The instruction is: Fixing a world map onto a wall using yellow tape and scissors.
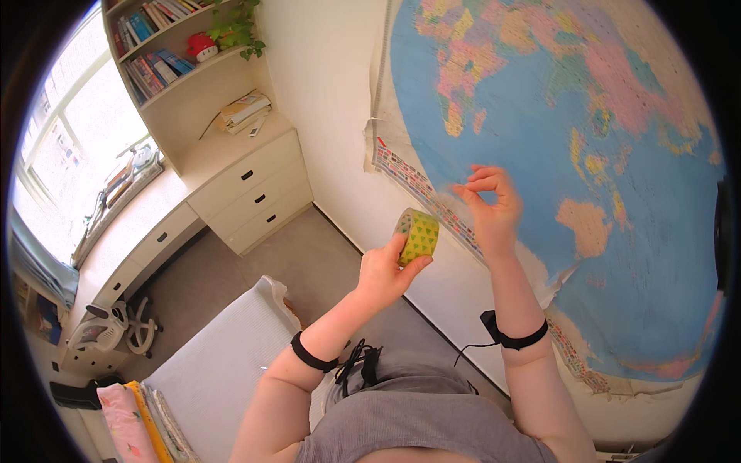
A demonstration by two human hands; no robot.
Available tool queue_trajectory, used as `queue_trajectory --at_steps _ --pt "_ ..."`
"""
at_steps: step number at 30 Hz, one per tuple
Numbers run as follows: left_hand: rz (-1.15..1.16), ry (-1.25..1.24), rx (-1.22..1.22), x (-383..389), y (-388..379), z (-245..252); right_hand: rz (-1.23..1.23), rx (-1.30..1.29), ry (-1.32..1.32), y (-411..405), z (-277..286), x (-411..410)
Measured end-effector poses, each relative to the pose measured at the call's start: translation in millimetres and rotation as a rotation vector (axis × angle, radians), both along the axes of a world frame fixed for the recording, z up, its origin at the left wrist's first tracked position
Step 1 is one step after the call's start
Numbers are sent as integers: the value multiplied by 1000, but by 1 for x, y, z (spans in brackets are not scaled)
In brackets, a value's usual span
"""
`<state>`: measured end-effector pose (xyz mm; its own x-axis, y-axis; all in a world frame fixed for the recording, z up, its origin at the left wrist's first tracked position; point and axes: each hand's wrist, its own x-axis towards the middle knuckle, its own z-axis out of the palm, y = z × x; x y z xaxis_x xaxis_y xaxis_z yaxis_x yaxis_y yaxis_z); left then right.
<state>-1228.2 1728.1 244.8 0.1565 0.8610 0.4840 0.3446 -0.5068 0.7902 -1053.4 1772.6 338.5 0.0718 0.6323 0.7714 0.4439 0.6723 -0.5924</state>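
Note:
A wide roll of adhesive tape, yellow-green with green triangles, is gripped in my left hand between thumb and fingers. My right hand is raised to the right of the roll, in front of the wall map, its thumb and fingertips brought close together. A faint clear strip may lie at those fingertips; it is too blurred to tell. The large world map hangs on the white wall, with torn, wrinkled lower edges and a row of small flags along its border.
A bed with a light cover stands at lower left, folded textiles on it. Beyond are a desk with drawers, a white swivel chair and a bookshelf. Black straps and a cable are on my arms.

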Motion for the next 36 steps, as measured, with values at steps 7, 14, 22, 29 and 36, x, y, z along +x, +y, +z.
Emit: queue_trajectory --at_steps 7,14,22,29,36 --pt "38 -368 -471 -35 49 -11 52 99 -68 8 8 -38" --pt "157 -268 -355 -66 52 -21 69 -48 134 43 5 -60" --pt "-22 -398 -476 -116 27 -60 301 -235 65 57 -45 -110" --pt "293 -55 -478 -157 8 -93 525 -344 -193 43 -77 -163" --pt "600 -101 -299 -166 -15 -112 678 -445 -327 33 -122 -198"
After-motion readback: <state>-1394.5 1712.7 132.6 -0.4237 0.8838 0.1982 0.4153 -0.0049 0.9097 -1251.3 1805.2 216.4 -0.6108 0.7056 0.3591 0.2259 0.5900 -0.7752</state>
